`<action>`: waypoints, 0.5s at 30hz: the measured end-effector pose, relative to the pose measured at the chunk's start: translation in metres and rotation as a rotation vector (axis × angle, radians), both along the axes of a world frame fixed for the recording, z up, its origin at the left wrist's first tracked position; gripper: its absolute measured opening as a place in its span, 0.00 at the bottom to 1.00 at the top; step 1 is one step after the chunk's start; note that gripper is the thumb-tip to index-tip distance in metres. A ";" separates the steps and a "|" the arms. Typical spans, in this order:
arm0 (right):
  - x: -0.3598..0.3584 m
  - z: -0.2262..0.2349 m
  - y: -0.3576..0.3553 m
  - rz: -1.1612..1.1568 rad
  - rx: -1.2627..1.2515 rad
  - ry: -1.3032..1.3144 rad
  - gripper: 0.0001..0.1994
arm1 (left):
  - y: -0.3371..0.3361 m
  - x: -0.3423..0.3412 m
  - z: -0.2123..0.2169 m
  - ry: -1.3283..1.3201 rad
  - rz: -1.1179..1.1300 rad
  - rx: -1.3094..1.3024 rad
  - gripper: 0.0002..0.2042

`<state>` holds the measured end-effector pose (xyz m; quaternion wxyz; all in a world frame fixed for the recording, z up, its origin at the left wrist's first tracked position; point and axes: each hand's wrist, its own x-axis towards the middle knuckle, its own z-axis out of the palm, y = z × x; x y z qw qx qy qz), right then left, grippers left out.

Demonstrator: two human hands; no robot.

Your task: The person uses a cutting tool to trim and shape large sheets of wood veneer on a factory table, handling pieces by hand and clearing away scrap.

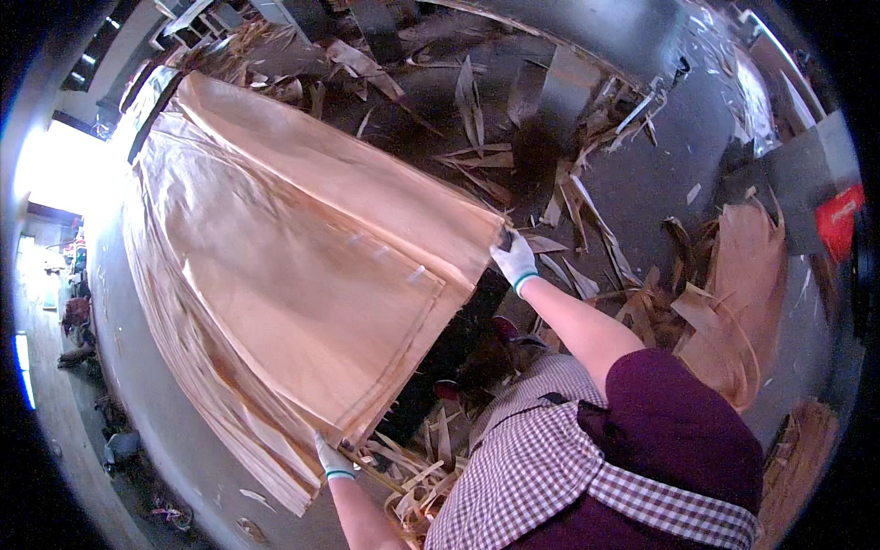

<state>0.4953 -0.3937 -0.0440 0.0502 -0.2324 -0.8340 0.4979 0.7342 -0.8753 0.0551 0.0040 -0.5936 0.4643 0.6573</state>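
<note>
Here, the white-gloved left hand (pixel 334 459) and white-gloved right hand (pixel 515 260) grip separate corners of broad tan wood-veneer sheets (pixel 298 275).

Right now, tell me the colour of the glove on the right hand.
White glove with a green cuff edge; best seen in the head view.

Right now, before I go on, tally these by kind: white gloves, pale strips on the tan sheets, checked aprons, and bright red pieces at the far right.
White gloves: 2, on the left hand and right hand
Pale strips on the tan sheets: 3
Checked apron: 1
Bright red piece: 1
Total: 7
</note>
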 end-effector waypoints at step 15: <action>-0.063 0.018 0.008 0.095 0.438 0.003 0.12 | 0.047 -0.023 0.007 0.187 -0.147 -0.955 0.11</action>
